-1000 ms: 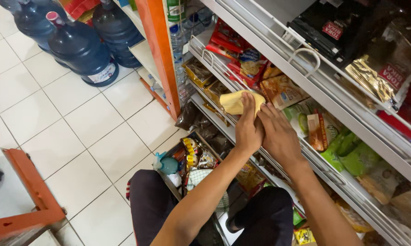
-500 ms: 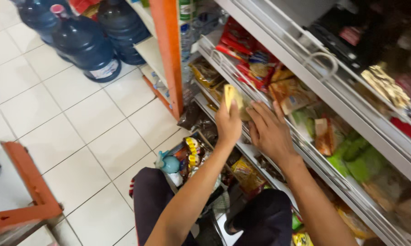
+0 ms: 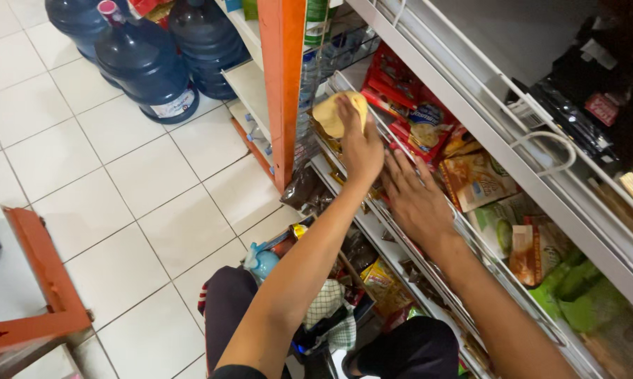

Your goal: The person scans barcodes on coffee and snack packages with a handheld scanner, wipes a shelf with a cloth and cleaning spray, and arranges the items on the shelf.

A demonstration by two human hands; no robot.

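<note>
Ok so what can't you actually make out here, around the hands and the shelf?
All in the head view:
- Yellow packet: the left hand covers its right side, so its full shape is hidden.
- Right hand: what lies under its palm on the shelf rail is hidden.
- Lower shelf packets: partly behind the left forearm, blurred.
- Water jugs: tops cut off by the upper edge.

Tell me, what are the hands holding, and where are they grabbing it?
The left hand grips a yellow packet by its lower right edge. The right hand holds nothing, resting flat on the shelf rail.
</note>
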